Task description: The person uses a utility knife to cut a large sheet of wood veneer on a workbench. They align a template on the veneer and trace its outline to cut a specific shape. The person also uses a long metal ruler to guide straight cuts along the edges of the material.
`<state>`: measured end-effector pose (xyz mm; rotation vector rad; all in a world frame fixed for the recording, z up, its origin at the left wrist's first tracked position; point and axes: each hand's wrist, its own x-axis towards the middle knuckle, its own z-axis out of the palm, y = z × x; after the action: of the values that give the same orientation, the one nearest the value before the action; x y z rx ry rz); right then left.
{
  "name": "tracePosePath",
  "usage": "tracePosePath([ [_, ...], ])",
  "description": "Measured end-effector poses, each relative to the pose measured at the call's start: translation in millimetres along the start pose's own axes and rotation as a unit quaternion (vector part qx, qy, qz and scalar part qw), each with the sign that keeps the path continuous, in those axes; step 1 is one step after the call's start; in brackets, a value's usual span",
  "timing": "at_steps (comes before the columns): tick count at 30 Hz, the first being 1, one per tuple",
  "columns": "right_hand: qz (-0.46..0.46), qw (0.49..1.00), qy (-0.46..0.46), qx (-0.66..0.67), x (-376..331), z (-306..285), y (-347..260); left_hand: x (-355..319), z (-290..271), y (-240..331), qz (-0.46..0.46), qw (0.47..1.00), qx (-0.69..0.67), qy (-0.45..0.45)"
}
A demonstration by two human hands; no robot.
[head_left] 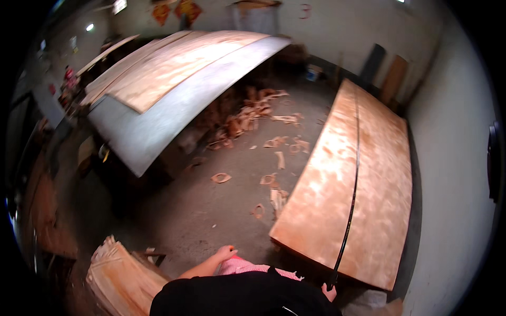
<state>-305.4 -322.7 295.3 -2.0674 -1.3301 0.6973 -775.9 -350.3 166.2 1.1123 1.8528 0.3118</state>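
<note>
Landmark: the veneer stack [363, 174], low beside the wall.
Right hand [330, 291]: at the stack's near corner, fingers closed on a thin black rod [352, 195] lying lengthwise along the top sheet.
Left hand [226, 253]: well left of the stack, over the floor [211, 210]; grip unclear.
Progress: stack looks tidy; veneer scraps [263, 131] beyond it remain on the floor.

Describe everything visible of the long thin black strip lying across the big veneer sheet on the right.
The long thin black strip is narrow, dark and slightly bowed, its material unclear. It lies lengthwise along the big pale reddish wood veneer sheet, from near the far end down to the near edge. Its near end meets the person's right hand, which seems to grip it, though the fingers are barely visible. Nothing else touches it.
</note>
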Motion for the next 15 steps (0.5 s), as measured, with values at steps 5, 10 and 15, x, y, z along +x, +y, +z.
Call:
tracePosePath([
  [5,0.05,0.964,-0.118,0.233,36.6,129.5,-103.9,-18.9,-97.6,-57.7,-0.038,0.994,-0.055,0.087],
  [10,0.022,0.953,-0.197,0.23,44.7,232.9,-267.1,-38.5,-184.6,-135.3,-0.125,0.979,-0.091,0.134],
  [15,0.009,0.921,-0.288,0.261,40.5,326.5,-364.0,-41.1,-223.5,-187.6,-0.215,0.932,-0.191,0.219],
])
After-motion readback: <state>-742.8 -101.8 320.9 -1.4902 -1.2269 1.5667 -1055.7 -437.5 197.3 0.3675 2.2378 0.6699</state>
